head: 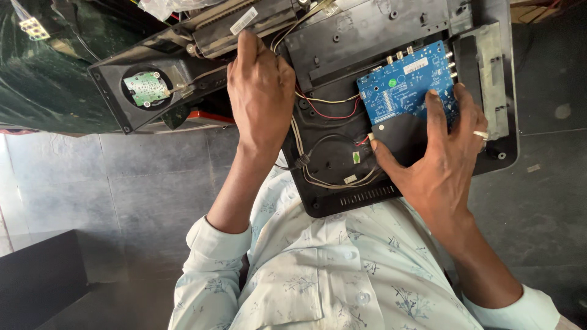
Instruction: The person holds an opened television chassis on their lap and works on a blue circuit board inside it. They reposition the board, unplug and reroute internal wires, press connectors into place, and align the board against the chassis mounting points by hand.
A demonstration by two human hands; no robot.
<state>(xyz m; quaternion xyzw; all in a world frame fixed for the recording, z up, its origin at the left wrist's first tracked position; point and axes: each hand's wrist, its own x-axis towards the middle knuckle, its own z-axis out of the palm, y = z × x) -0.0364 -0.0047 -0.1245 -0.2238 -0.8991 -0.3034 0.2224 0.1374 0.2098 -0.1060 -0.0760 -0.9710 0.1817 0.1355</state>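
A black plastic back casing (367,36) of an electronic device lies across my lap and the floor. A blue circuit board (403,85) sits in its right half, with a black plate (400,137) below it. My right hand (440,159), a ring on one finger, is spread over the board's lower right, with the thumb hooked on the plate's left edge. My left hand (262,91) lies palm down on the casing's left part, its index finger reaching up to a grey metal strip (244,27). Red, white and black wires (324,110) run between my hands.
A round speaker opening with a small green board (145,88) sits at the casing's left end. A dark green sheet (43,73) lies at the upper left. A dark box (36,275) stands at the lower left on the grey tiled floor (147,183).
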